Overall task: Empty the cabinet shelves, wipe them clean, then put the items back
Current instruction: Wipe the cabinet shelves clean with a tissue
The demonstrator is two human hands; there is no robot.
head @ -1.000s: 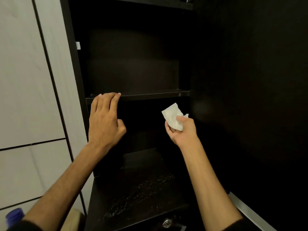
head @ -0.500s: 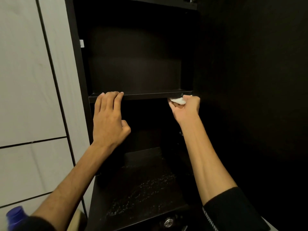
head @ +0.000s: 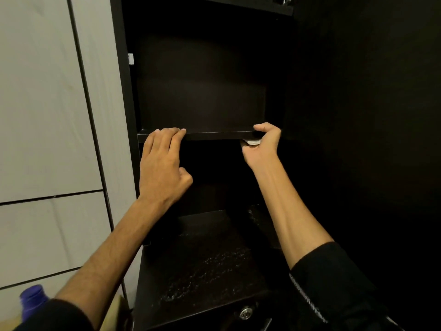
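left hand (head: 162,168): at 9 o'clock of frame centre, fingers (head: 170,134) straight and together, tips resting over the front edge of the middle shelf (head: 214,134); thumb tucked below; grips nothing.
right hand (head: 262,145): at the shelf's right end, about 3 o'clock from the left hand; thumb hooked over the top edge, fingers curled under, pinching a white cloth (head: 250,142) against the shelf's underside.
white cloth: only a sliver shows, just below the shelf edge, touching the palm.
cabinet (head: 124,91): dark, open, interior above the middle shelf bare.
lower shelf (head: 202,263): at 6 o'clock, pale specks scattered over its surface.
purple cap (head: 33,297): bottle top at 8 o'clock, bottom-left corner, outside the cabinet.
wall panels (head: 47,115): light, left of the cabinet.
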